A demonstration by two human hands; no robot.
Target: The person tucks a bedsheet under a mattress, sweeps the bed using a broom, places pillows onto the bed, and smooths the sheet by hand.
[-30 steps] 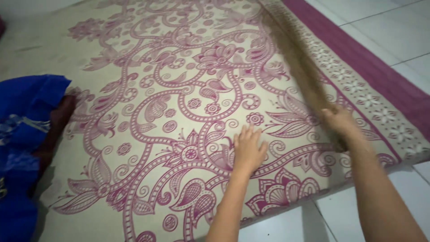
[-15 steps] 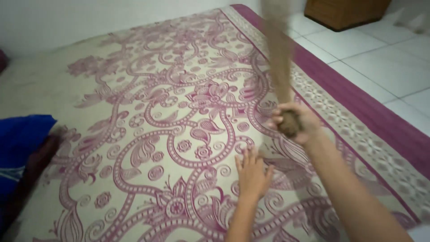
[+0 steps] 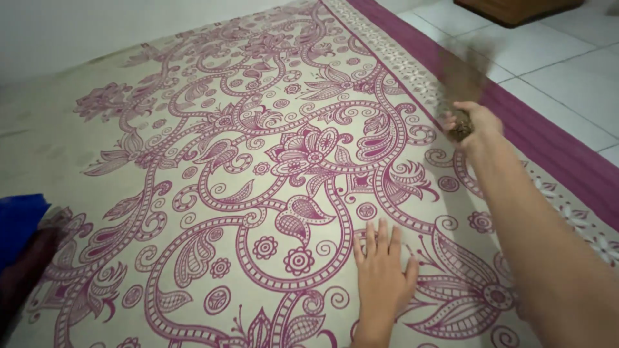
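A mattress lies under a cream bedsheet [image 3: 193, 129] with a purple floral pattern and a purple border along its right side. My left hand [image 3: 382, 277] rests flat on the sheet, fingers spread, near the lower middle of the view. My right hand [image 3: 472, 122] is raised above the sheet's right part and grips the handle end of a brown stick broom [image 3: 465, 77]. The broom's bristles point up and away and are blurred by motion.
White floor tiles [image 3: 554, 58] run along the right of the mattress. A brown wooden piece of furniture [image 3: 516, 8] stands at the top right. A blue cloth [image 3: 18, 222] with something dark red under it lies at the left edge. A pale wall is behind.
My right hand has swung the broom from lying low across the sheet's right side up and out to the right. The view has moved forward over the mattress; my left hand stays pressed on the sheet.
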